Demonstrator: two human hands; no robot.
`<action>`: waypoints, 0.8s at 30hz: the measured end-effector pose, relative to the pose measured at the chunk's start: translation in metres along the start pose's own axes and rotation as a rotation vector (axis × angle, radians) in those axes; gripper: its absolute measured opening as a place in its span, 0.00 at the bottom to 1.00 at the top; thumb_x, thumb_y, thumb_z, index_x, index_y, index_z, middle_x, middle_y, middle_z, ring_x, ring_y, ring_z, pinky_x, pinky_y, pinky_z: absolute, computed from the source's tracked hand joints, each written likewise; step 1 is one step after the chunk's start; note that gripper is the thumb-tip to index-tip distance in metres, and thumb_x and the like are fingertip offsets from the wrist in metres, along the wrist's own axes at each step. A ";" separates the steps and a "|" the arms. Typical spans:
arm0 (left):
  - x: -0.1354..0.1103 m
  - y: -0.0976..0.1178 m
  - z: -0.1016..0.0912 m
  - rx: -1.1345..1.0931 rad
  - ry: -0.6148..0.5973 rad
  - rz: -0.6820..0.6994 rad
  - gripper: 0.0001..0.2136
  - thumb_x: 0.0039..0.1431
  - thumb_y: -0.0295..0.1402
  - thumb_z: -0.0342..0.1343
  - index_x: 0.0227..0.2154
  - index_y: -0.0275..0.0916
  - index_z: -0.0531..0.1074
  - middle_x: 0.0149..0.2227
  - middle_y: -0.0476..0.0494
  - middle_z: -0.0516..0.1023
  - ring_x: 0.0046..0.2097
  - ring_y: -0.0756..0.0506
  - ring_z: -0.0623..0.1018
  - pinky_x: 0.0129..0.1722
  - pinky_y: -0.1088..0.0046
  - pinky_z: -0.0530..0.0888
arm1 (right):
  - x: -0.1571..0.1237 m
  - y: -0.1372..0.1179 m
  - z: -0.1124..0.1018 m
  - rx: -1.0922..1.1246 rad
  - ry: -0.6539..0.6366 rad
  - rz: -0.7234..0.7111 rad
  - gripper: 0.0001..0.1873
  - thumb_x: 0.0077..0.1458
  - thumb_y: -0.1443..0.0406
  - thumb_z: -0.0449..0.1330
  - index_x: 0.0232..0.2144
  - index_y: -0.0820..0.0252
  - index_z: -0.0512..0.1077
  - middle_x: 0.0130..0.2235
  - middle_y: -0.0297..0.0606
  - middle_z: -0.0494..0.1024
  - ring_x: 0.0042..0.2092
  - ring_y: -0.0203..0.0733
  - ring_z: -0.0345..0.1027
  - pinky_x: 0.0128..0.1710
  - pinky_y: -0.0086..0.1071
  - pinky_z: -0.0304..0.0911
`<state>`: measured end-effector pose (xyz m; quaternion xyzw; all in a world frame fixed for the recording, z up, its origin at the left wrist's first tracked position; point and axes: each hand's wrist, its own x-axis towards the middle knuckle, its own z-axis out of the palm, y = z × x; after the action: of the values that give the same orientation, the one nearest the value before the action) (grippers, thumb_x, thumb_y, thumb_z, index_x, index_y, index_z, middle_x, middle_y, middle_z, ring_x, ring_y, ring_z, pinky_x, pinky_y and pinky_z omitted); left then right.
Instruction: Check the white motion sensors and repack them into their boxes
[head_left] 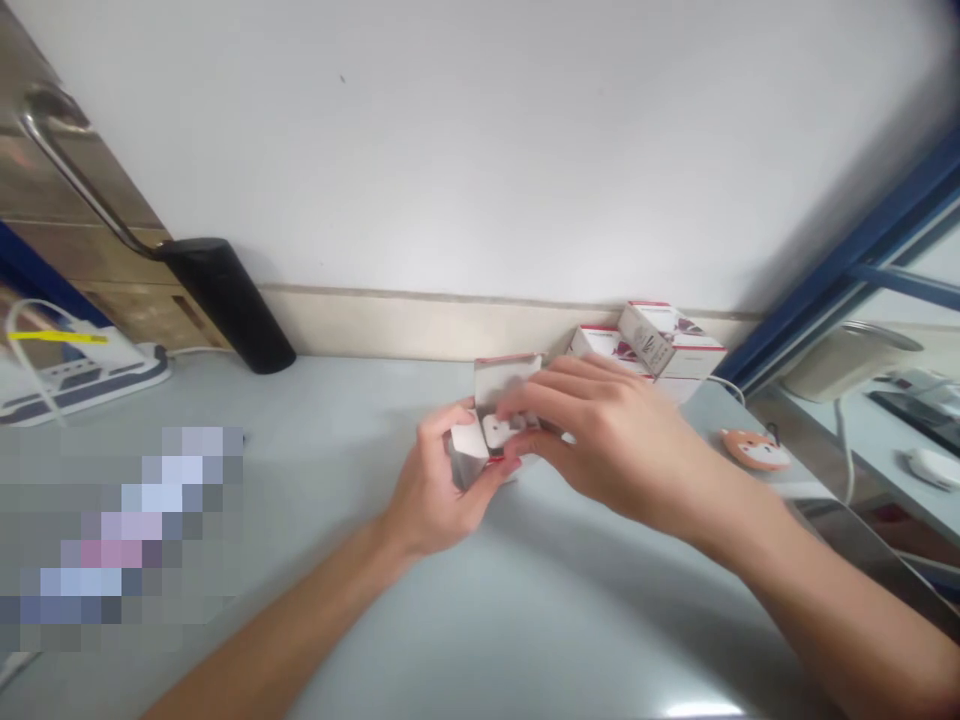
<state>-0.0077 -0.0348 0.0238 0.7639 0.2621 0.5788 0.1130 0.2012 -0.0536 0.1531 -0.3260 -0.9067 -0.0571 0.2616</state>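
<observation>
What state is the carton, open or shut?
Open: the carton has a raised flap; a white piece shows inside, between left hand and right hand.

Bright, flat indoor light, soft all over

The pale wall [480, 150] looks slightly washed out, and the worktop [480, 620] carries a hot streak of glare along its bottom edge, with soft, diffuse shadows spreading below the fingers [544, 400]. Those fingers and the box [506, 378] look slightly smeared. Wide-angle bending makes the door handle [67, 160] and blue window frame [840, 270] lean at the edges, the top right corner darkens, and a coarse mosaic block [127, 530] covers part of the worktop's left side.
</observation>
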 end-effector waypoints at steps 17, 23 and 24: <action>-0.003 -0.001 -0.007 0.005 -0.055 -0.040 0.32 0.65 0.24 0.61 0.66 0.46 0.53 0.52 0.42 0.73 0.47 0.45 0.78 0.45 0.68 0.76 | -0.031 0.052 0.004 0.058 0.007 0.361 0.11 0.70 0.63 0.57 0.45 0.53 0.80 0.43 0.40 0.83 0.41 0.45 0.78 0.40 0.37 0.70; 0.004 0.005 -0.008 0.078 -0.107 0.019 0.34 0.66 0.24 0.57 0.70 0.45 0.50 0.51 0.41 0.72 0.44 0.45 0.76 0.43 0.67 0.76 | -0.081 0.084 0.055 -0.021 -0.454 0.622 0.11 0.68 0.62 0.57 0.43 0.51 0.80 0.41 0.38 0.83 0.37 0.46 0.77 0.34 0.35 0.64; 0.004 0.007 -0.008 0.106 -0.108 0.025 0.34 0.66 0.24 0.57 0.71 0.45 0.50 0.50 0.41 0.71 0.44 0.45 0.76 0.42 0.67 0.76 | -0.084 0.086 0.059 0.019 -0.445 0.626 0.11 0.68 0.62 0.57 0.41 0.52 0.80 0.41 0.38 0.83 0.38 0.45 0.77 0.35 0.35 0.65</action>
<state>-0.0128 -0.0393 0.0333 0.8022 0.2766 0.5232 0.0792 0.2834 -0.0180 0.0539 -0.5891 -0.7983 0.1062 0.0664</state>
